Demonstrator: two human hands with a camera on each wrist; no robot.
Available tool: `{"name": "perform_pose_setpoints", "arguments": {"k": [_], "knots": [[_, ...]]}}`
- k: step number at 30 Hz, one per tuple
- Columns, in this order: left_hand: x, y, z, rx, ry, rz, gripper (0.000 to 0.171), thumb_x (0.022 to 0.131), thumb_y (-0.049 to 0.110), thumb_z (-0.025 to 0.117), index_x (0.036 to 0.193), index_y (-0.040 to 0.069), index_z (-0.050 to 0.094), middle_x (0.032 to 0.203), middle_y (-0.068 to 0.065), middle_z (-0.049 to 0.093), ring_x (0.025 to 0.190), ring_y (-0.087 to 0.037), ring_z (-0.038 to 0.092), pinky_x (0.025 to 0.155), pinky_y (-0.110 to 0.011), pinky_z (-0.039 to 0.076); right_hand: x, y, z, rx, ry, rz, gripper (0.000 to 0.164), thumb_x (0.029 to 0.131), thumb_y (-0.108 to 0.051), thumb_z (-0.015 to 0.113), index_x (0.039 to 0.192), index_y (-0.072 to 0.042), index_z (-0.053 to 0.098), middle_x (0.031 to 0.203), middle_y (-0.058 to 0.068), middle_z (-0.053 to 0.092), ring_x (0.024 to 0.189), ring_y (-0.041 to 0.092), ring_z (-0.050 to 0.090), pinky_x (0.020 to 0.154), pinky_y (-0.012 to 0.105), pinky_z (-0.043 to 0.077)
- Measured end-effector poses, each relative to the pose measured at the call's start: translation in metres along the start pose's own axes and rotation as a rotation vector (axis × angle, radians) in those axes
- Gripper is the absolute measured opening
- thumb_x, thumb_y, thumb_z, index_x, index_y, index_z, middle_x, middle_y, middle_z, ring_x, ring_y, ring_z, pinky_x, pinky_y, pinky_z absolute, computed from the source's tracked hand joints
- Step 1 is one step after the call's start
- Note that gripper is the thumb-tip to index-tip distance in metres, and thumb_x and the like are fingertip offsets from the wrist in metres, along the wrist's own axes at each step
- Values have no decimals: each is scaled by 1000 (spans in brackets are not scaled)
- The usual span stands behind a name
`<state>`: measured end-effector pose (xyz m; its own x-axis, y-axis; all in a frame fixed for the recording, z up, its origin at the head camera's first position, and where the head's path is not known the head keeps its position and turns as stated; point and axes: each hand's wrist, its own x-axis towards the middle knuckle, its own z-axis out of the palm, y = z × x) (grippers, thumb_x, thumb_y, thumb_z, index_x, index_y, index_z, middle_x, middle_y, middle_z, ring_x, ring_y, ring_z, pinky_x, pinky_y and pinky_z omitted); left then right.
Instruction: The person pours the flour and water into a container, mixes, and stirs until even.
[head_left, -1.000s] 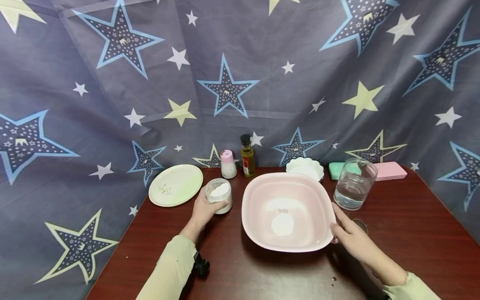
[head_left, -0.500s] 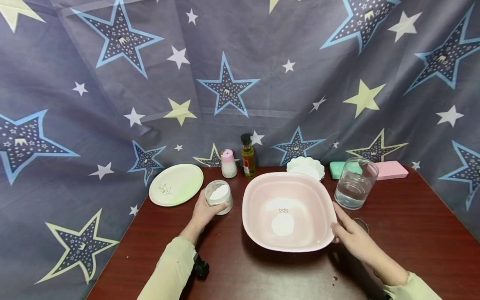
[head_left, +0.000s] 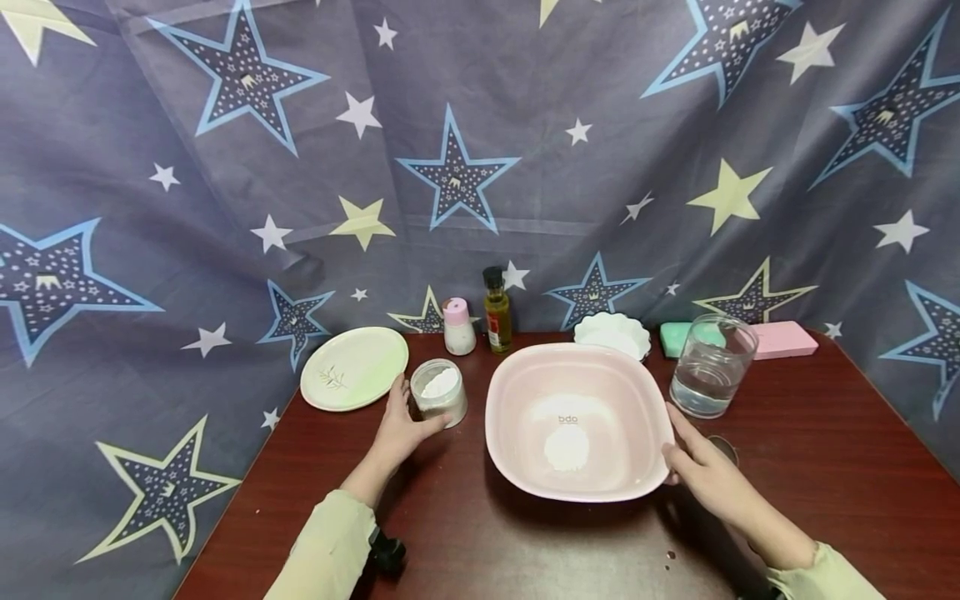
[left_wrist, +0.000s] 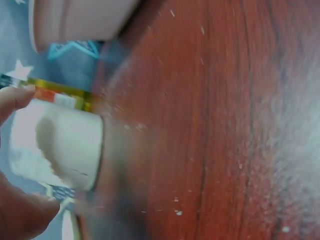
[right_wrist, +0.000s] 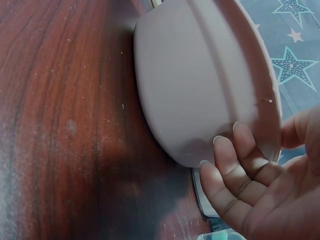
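A glass jar (head_left: 441, 395) of white powder stands on the table, left of centre. Around its near left side my left hand (head_left: 397, 429) is spread, thumb and fingers loose; in the left wrist view the thumb and a fingertip stand off the jar's wall (left_wrist: 75, 145). To the right is a pink basin (head_left: 517, 417) with a small heap of white powder (head_left: 566, 448) on its bottom. My right hand (head_left: 701, 467) grips the basin's right rim, thumb at the edge and fingers against the outer wall (right_wrist: 185, 80), as the right wrist view shows.
Along the back stand an oval plate (head_left: 352, 367), a pink-capped shaker (head_left: 458, 327), an oil bottle (head_left: 497, 312) and a scalloped white bowl (head_left: 611, 333). A glass of water (head_left: 705, 387) stands right of the basin, before green (head_left: 673, 339) and pink blocks (head_left: 783, 340).
My left hand has loosened its grip on the jar and drawn back slightly left and toward me. The jar stays in place. My right hand keeps its hold on the basin.
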<state>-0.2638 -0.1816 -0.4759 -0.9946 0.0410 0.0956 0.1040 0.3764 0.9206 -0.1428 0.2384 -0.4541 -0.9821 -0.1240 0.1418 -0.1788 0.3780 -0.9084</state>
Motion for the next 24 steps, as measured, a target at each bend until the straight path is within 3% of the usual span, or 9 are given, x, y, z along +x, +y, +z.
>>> {"name": "perform_pose_setpoints", "arguments": {"k": [3, 7, 11, 16, 21, 24], "knots": [[-10, 9, -4, 28, 59, 59, 105, 77, 14, 82, 152, -5, 11, 155, -30, 18, 143, -41, 19, 115, -49, 20, 0, 0, 0, -5, 2, 0, 57, 101, -1, 44, 150, 10, 18, 77, 8, 55, 65, 10, 54, 61, 26, 47], [-27, 26, -6, 151, 166, 146, 98, 77, 17, 80, 151, -3, 19, 154, -25, 25, 142, -37, 24, 113, -49, 23, 0, 0, 0, -1, 3, -1, 57, 101, -1, 44, 151, 10, 18, 77, 8, 55, 65, 10, 53, 61, 26, 47], [-42, 46, 0, 224, 199, 246, 96, 75, 18, 81, 150, -1, 26, 151, -22, 32, 140, -34, 29, 112, -50, 25, 0, -1, 0, 7, 8, -1, 57, 101, -1, 43, 151, 9, 18, 75, 6, 54, 65, 10, 53, 60, 26, 47], [-57, 62, 16, 239, 87, 296, 94, 75, 24, 83, 149, 1, 31, 148, -21, 37, 137, -35, 35, 110, -52, 28, -1, -2, 1, 22, 2, -2, 57, 101, 0, 42, 151, 10, 16, 74, 6, 53, 64, 10, 52, 59, 26, 46], [-67, 66, 37, 271, -111, 262, 97, 78, 42, 80, 151, 2, 29, 149, -20, 39, 136, -34, 37, 107, -53, 33, 0, 0, 2, 23, 1, -6, 57, 101, 0, 42, 150, 11, 16, 73, 5, 52, 64, 10, 52, 59, 26, 46], [-69, 65, 47, 280, -187, 266, 101, 79, 46, 78, 152, 0, 26, 144, -20, 45, 132, -33, 43, 106, -51, 36, 0, 1, 2, 26, -5, -17, 56, 101, 0, 42, 150, 11, 16, 72, 5, 51, 63, 11, 51, 58, 26, 46]]}}
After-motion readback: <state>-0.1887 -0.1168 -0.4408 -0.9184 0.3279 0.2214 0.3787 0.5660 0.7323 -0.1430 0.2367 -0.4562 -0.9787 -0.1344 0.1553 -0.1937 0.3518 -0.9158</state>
